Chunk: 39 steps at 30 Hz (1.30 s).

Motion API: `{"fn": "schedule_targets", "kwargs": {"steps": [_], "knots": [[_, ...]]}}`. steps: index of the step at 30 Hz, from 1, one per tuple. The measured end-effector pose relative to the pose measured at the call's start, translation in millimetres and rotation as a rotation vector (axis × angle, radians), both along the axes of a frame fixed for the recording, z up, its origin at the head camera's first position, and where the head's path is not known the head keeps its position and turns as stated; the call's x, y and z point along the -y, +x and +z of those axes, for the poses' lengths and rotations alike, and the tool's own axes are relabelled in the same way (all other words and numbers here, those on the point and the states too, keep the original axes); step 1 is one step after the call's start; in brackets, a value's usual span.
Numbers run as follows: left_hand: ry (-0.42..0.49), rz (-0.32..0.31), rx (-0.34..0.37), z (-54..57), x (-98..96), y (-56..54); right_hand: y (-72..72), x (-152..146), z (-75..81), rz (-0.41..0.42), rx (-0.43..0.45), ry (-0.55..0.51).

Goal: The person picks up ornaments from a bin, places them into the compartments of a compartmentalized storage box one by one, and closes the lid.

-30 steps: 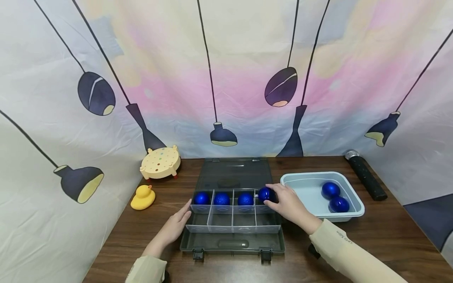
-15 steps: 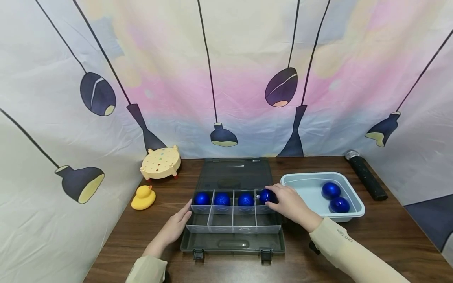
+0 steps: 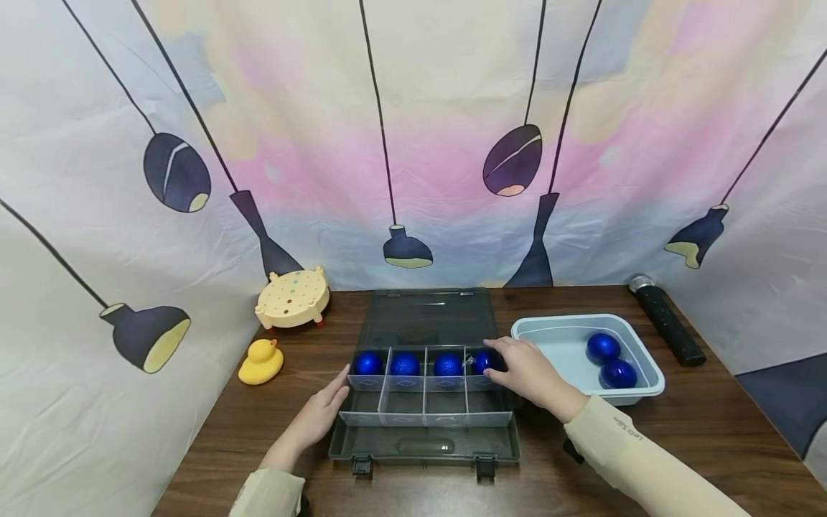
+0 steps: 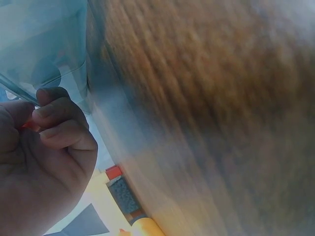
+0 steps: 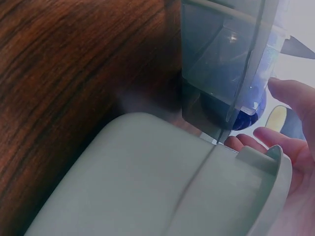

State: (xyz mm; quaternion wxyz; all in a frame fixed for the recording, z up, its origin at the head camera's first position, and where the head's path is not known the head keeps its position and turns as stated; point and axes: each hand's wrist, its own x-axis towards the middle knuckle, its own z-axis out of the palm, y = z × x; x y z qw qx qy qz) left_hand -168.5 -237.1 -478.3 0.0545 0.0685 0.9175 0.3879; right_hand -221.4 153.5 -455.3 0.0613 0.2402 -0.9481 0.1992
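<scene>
My left hand [image 3: 318,413] rests against the left side of the grey translucent divided box [image 3: 423,418], fingertips touching its edge. In the left wrist view the fingers of my left hand [image 4: 54,152] bend gently beside the box wall. My right hand [image 3: 526,370] holds a shiny blue ball ornament [image 3: 481,361] inside the back-right compartment. Through the clear wall in the right wrist view, that ornament [image 5: 248,115] shows beside the thumb and fingers of my right hand [image 5: 295,128]. One blue ball sits in each other back-row compartment, including a textured blue ball [image 3: 405,363].
A pale blue basin [image 3: 558,352] with two blue balls stands right of the box. A black microphone [image 3: 668,323] lies beyond it. Left of the box are a yellow rubber duck [image 3: 261,361] and a cream spotted round toy [image 3: 293,298]. The dark lid [image 3: 426,319] lies open behind.
The ornament at my right hand has moved slightly left and lower into its compartment, and its silver cap has turned. My left hand has stayed against the box.
</scene>
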Motion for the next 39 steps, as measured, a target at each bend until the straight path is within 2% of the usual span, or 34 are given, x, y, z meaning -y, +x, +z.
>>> {"fn": "schedule_targets", "kwargs": {"steps": [9, 12, 18, 26, 29, 34, 39], "knots": [[-0.005, -0.003, -0.004, -0.5, 0.2, -0.4, 0.9, -0.4, 0.5, -0.005, 0.001, -0.018], [-0.002, -0.010, 0.005, 0.1, 0.4, -0.9, 3.1, -1.8, 3.4, -0.023, -0.024, -0.037], [-0.008, -0.009, 0.015, 2.3, 0.4, -2.8, 9.2, -11.7, 13.0, -0.079, -0.085, -0.125], [-0.011, -0.006, 0.020, 2.5, -0.4, -1.3, 13.2, -47.5, 23.7, -0.199, -0.067, -0.262], [0.000, -0.007, 0.007, 1.6, -0.2, -1.4, 14.4, -65.1, 25.5, -0.249, -0.073, -0.244], [0.006, -0.009, 0.003, 0.2, -0.1, -1.9, 15.3, -95.7, 22.1, -0.316, -0.115, -0.152], [0.004, -0.006, 0.011, 0.5, 0.2, -1.1, 15.6, -120.1, 21.2, -0.361, -0.083, -0.074]]}}
